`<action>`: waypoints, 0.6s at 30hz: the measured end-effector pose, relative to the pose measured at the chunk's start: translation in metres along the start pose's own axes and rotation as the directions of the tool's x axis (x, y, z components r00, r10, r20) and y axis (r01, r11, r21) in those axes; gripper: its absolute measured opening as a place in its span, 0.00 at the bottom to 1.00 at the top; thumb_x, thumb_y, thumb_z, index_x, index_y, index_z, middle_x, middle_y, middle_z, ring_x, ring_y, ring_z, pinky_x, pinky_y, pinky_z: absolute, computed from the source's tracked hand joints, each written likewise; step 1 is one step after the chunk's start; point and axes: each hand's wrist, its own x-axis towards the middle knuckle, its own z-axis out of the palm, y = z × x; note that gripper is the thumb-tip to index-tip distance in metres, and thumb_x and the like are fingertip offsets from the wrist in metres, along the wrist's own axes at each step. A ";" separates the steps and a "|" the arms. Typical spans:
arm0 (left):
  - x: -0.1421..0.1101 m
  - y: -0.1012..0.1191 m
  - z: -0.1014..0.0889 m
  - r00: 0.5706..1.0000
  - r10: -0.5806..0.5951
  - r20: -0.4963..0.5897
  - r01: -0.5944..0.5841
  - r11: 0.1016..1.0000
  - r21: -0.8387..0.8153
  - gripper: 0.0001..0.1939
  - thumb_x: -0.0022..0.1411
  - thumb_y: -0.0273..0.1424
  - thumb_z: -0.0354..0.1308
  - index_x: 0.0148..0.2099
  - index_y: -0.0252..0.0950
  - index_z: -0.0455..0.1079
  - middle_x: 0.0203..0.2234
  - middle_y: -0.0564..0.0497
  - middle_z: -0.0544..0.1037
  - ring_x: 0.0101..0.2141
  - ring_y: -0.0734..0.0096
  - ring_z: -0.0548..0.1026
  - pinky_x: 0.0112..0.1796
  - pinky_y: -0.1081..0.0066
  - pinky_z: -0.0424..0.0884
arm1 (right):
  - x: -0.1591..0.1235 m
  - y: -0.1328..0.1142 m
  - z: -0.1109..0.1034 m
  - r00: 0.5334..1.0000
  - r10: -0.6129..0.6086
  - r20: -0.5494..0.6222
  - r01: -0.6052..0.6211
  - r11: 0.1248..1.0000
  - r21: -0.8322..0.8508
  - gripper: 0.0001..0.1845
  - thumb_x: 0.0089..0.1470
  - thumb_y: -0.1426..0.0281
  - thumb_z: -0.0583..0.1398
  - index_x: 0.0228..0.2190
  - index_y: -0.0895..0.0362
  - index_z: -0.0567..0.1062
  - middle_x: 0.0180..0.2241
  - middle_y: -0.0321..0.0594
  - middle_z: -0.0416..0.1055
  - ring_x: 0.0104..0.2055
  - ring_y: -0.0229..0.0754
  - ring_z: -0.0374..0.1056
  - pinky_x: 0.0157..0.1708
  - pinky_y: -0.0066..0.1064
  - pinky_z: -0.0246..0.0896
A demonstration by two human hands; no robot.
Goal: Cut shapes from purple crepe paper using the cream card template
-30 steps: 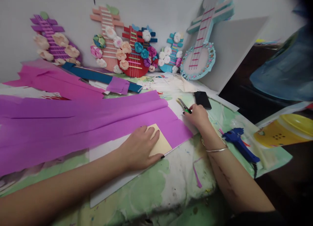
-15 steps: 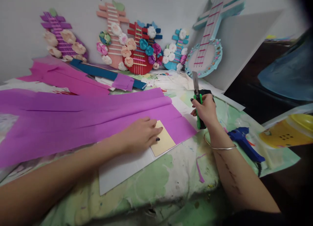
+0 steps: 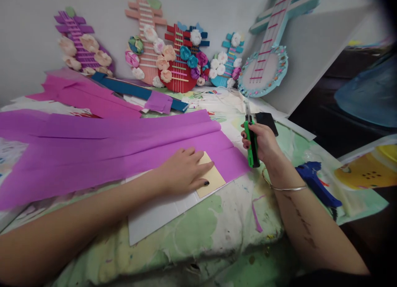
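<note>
My left hand (image 3: 182,171) lies flat, fingers stretched out, pressing a small tan card (image 3: 213,180) onto long purple crepe paper (image 3: 102,144). The paper rests on a white board (image 3: 155,214). My right hand (image 3: 263,142) is closed around a green utility knife (image 3: 251,144), held upright just right of the paper's end, its blade pointing up and away. A thin bangle sits on that wrist.
A black phone (image 3: 267,122) lies behind my right hand. A blue glue gun (image 3: 316,183) is to the right, a yellow container (image 3: 366,171) beyond it. Paper guitar crafts with flowers (image 3: 180,59) lean on the wall. More pink paper (image 3: 87,96) and a blue strip (image 3: 124,87) lie behind.
My right hand picked the green knife up off the table, raised it upright, then lowered it slightly toward the paper's end. My left hand stayed on the tan card.
</note>
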 end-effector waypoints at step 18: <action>-0.003 0.002 0.002 1.000 -0.004 0.010 0.004 1.000 0.022 0.24 0.68 0.43 0.45 0.62 0.40 0.61 0.43 0.40 0.71 0.40 0.55 0.65 0.39 0.60 0.60 | 0.002 0.009 -0.005 0.945 -0.092 0.315 0.095 0.995 0.007 0.27 0.30 0.82 0.60 0.37 0.53 0.67 0.31 0.33 0.68 0.30 0.38 0.64 0.29 0.30 0.57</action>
